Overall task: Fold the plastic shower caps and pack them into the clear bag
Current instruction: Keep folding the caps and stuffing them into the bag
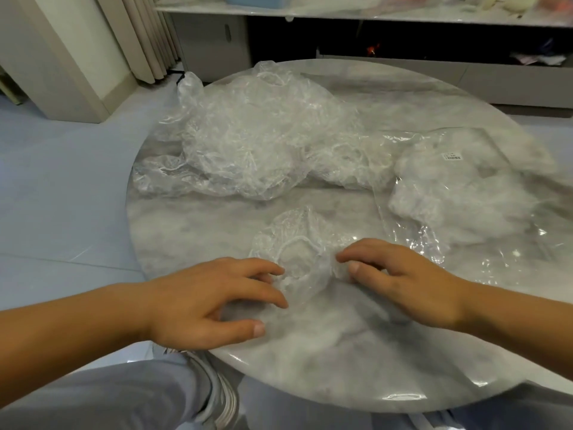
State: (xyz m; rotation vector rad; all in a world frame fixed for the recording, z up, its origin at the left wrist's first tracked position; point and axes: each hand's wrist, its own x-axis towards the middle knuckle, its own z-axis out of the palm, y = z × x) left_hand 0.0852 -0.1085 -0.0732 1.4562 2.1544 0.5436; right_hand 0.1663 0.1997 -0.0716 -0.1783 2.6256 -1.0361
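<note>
Surface: round marble table on a pale blue floor.
Cap: one crumpled clear cap lies on the table between the two sets of fingertips, with its elastic rim facing up.
Left: left hand has its fingers spread apart and fairly straight. The index and middle tips touch the cap's near-left edge, and the thumb rests on the table short of it.
Right: right hand has its fingers bent and close together, tips on the cap's right edge, with the thumb just beneath them. Whether plastic is pinched between them, I cannot tell.
Pile: loose pile of unfolded caps, beyond the fingertips and well apart from them.
Bag: clear bag beyond and outward of the right fingers, near them. It holds white bunched caps and carries a small label.
Legs: grey trousers behind the left wrist, below the table's near edge.
Background: curtain and a cluttered shelf far beyond the pile.
</note>
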